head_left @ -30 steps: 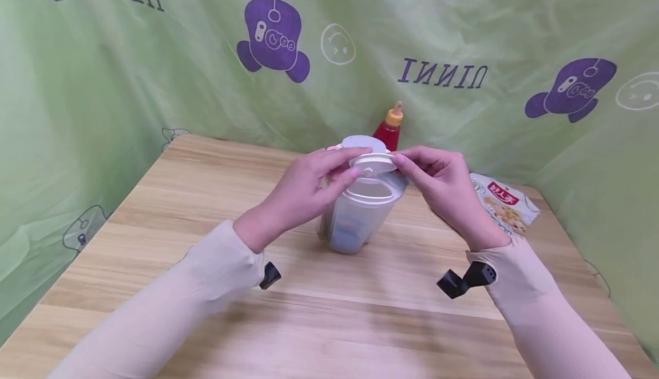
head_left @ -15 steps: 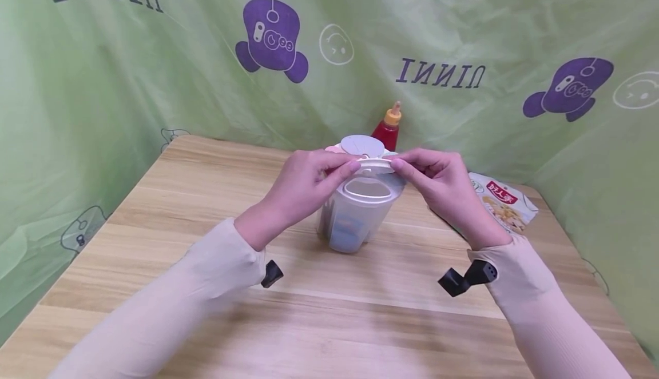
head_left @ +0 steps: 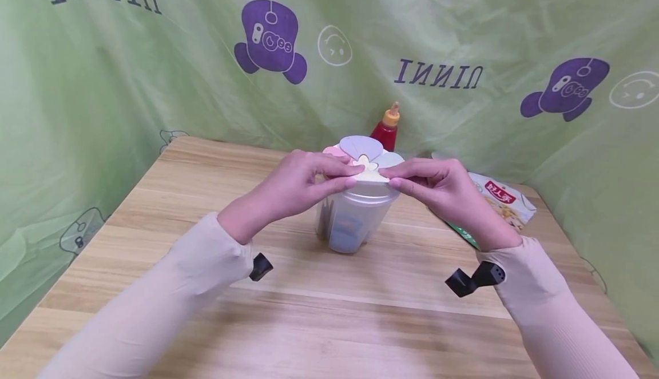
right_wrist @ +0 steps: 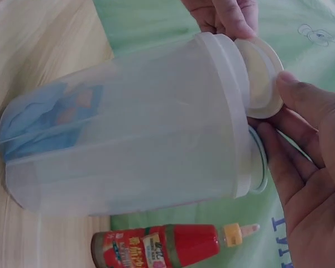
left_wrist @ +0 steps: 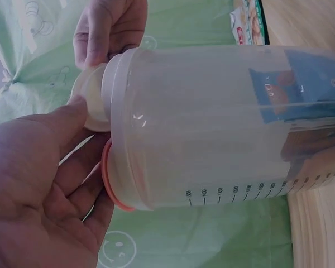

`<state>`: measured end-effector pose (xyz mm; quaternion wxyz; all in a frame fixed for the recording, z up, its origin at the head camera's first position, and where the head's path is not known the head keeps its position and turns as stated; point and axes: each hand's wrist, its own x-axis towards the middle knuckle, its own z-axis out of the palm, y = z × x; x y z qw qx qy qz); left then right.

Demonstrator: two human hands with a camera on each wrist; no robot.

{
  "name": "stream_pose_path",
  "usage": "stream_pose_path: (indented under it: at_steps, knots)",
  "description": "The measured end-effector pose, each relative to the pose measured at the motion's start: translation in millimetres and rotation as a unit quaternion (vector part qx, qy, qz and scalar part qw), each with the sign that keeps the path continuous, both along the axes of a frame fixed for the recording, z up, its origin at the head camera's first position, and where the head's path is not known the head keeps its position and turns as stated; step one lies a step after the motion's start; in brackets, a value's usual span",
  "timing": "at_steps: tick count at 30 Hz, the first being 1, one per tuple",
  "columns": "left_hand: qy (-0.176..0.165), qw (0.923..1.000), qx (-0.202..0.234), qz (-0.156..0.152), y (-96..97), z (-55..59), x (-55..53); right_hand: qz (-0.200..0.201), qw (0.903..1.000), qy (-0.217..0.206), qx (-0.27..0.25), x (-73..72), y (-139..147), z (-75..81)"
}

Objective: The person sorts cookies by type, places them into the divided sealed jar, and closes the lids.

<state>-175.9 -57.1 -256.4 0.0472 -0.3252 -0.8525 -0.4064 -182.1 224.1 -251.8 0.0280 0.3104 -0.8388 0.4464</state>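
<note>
A translucent storage canister [head_left: 360, 222] stands upright on the wooden table, its top fitted with petal-shaped flap lids in pale colours. Blue packets [left_wrist: 318, 84] lie at the bottom inside it. My left hand [head_left: 290, 187] pinches the left edge of the cream flap lid [head_left: 373, 175], thumb below and fingers above. On the opposite edge, my right hand [head_left: 445, 187] pinches the same flap. The flap is tilted partly up, and a gap shows between it and the canister's rim in both wrist views. The left hand's other fingers are near the pink flap [head_left: 334, 151].
Behind the canister stands a red squeeze bottle [head_left: 385, 133] with a yellow cap. A snack bag [head_left: 507, 199] lies at the right, partly hidden by the right hand. The table [head_left: 329, 322] ends at a green curtain [head_left: 195, 53] printed with purple figures.
The cream flap has swung down toward the front opening, which is now mostly covered. Both hands have moved down slightly with it, and the flower-shaped centre of the lid now shows.
</note>
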Motion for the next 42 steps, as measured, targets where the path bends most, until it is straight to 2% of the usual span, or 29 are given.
stream_pose_path:
  at_steps: [6,10,19,28,35,42]
  knots:
    - [0.0,0.9994,-0.027,-0.02,-3.8,2.3,-0.9,0.022,0.9996,0.015,0.004,0.4,1.6,-2.9]
    - [-0.003,0.9986,-0.047,-0.023,-5.0,2.7,-0.8,0.031,0.9988,0.035,0.018,0.0,1.9,-6.1]
    - [0.019,0.9967,-0.073,-0.031,-4.7,1.5,-2.3,0.032,0.9974,0.057,0.03,1.9,0.3,-8.8]
    - [0.028,0.9954,-0.08,-0.045,-4.2,-0.8,-3.1,0.036,0.9962,0.072,0.035,4.3,-0.4,-10.5]
    - [0.038,0.9954,-0.067,-0.057,-4.4,-1.5,-2.1,0.03,0.995,0.085,0.042,6.3,-1.2,-11.4]
    - [0.038,0.9956,-0.064,-0.057,-4.3,-0.3,0.0,0.029,0.9937,0.102,0.036,8.8,-2.4,-12.2]
